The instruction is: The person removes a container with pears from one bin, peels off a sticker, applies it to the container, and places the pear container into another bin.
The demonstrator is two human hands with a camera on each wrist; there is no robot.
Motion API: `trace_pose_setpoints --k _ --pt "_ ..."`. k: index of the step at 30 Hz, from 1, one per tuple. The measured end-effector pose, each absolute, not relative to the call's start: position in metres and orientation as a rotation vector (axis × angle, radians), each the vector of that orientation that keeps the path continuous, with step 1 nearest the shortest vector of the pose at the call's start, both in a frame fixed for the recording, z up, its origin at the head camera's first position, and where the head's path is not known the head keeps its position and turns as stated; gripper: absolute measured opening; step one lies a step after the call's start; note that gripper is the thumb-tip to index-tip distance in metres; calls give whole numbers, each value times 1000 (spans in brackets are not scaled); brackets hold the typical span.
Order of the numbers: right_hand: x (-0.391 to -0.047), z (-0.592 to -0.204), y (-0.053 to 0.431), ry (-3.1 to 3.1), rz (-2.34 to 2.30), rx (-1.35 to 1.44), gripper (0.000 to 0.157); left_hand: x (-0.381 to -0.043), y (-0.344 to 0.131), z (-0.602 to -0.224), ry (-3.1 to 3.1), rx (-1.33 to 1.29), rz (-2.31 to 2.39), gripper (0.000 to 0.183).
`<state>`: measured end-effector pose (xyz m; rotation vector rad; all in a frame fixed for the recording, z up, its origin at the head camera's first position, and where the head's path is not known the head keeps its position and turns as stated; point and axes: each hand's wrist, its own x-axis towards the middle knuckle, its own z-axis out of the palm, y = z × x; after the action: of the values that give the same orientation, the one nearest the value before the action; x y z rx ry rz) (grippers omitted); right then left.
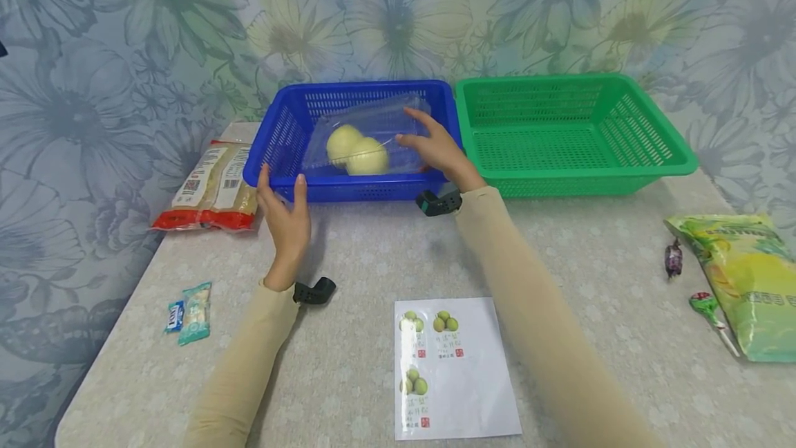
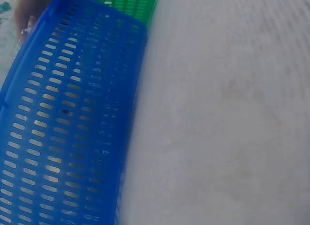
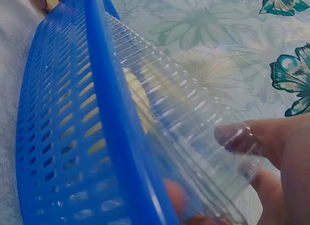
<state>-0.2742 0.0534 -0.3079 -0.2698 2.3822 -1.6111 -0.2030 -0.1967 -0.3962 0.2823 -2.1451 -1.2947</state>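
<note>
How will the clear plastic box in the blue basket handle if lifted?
The clear plastic box probably flexes under a firm pinch: its see-through walls look thin. Likely slippery too, given the glossy surface. The pale fruits seen through it look round, so may roll if disturbed.

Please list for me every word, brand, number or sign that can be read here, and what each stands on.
No wording reads surely.
Sheet: handwriting and red stamps, too small to read.
Red-edged bag: a QR code and barcode show; the print is too small.
Blue candy: white letters, too small to be sure of.
Yellow-green bag: print too blurred to read.
</note>
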Motion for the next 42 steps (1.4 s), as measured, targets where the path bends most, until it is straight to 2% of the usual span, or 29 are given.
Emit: trace_pose_setpoints --k 17,22,29,34,42 --pt "-266 -304 54 2362 -1776 -276 55 -205 -198 -397 -2128 266 -1283 67" --pt "-257 -300 54 2359 -1927 -264 54 -205 -198 -398 -2134 271 -1274 67" --pt "-263 -311 58 2373 -2152 -274 50 -206 -196 -398 -2111 277 -1291 66" --pt "-248 -301 63 2078 -2391 -301 50 -206 -194 -398 -2124 284 -1291 66" --pt "-208 -282 82 1973 -2515 -352 47 -204 -196 -398 -2112 272 -1262 63"
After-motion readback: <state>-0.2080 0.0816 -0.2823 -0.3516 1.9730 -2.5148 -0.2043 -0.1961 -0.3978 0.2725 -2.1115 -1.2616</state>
